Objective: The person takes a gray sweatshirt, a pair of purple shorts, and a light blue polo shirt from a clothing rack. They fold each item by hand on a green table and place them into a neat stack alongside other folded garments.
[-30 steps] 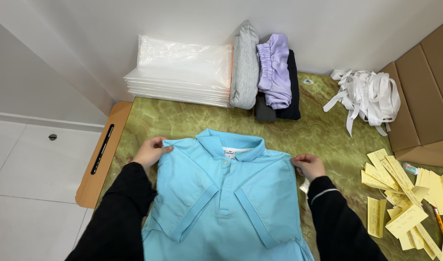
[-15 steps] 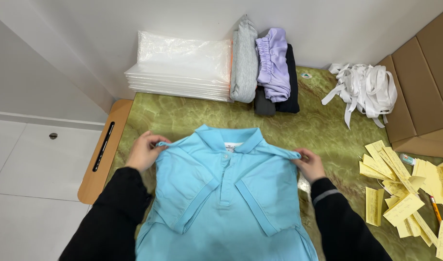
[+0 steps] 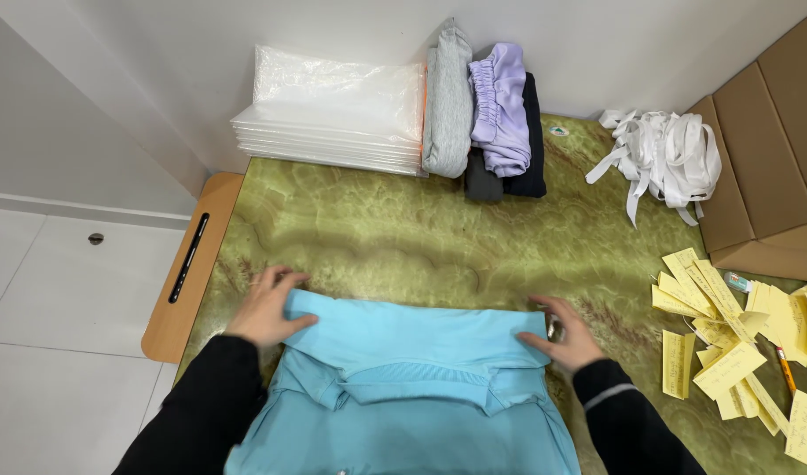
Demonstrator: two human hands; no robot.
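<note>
At the near edge of the green marbled table [image 3: 377,237], one light blue polo shirt [image 3: 412,387] lies folded over on itself, its top fold forming a straight band across the middle. The left hand [image 3: 267,308] grips the fold's left corner, thumb under the cloth and fingers curled over it. The right hand [image 3: 566,334] rests on the fold's right end with fingers loosely spread and pressing down, apparently keeping the layer flat and even. Both arms wear black sleeves.

Along the right edge, a scatter of yellow paper slips [image 3: 729,352] lies loose, too many and too overlapped to count, with one pencil [image 3: 791,378] among them. Further back on that side stands one open cardboard box [image 3: 764,167], and beside it a tangle of white ribbon [image 3: 667,158].

Against the far edge, by the wall, one stack of clear plastic bags [image 3: 333,114] lies flat at the left. Next to it three folded garments stand on edge, likely to save room: one grey [image 3: 447,105], one lilac [image 3: 502,110], one black [image 3: 531,141]. Off the left edge sits a wooden side shelf [image 3: 188,273].
</note>
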